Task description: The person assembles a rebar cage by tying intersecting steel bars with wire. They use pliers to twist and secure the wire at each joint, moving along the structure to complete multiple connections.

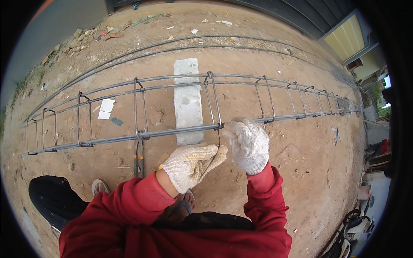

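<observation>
My left grip [192, 165]: pinched on thin wire [219, 138] hanging from the steel cage [180, 130]. My right grip [249, 146]: beside that joint; closure, I cannot tell. Step, seemingly wire-tying — next calls for a steady twist. Surroundings: grey wall [64, 26], left; concrete slab [188, 109] beneath cage; dirt ground [314, 172]; motorbike [352, 230], far right.

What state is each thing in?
Slab: flat on the ground
Cage: lying lengthwise over the slab
Wire: hanging from the cage
Left hand: gloved, fingertips closed on the wire
Right hand: gloved, fingers bent, grip unclear
Tool: handles slightly apart
Far bars: lying on the ground
</observation>
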Action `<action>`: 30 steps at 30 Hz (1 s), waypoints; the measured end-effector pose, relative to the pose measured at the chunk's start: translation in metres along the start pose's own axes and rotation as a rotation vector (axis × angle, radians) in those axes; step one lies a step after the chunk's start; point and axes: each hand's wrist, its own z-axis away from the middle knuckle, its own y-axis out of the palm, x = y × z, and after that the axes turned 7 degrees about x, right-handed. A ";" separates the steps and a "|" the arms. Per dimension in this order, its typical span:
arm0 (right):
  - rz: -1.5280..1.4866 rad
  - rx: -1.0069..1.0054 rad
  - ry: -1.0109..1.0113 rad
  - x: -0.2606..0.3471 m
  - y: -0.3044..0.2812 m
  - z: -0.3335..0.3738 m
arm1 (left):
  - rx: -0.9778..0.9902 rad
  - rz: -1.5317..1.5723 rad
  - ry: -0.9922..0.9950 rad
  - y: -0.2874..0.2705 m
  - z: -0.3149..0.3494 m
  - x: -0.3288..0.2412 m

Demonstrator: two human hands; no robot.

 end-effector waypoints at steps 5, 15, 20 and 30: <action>0.013 -0.025 -0.003 0.002 0.001 0.000 | 0.539 0.311 -0.409 -0.003 -0.011 -0.032; -0.077 0.105 -0.053 0.005 -0.020 -0.024 | 0.624 0.406 -0.537 0.011 -0.010 -0.055; -0.069 0.034 -0.169 0.011 -0.031 -0.026 | 0.432 -0.105 -0.102 0.012 0.044 -0.037; -0.864 -0.065 0.410 0.013 -0.043 -0.055 | -0.046 -1.864 1.426 -0.018 -0.002 -0.034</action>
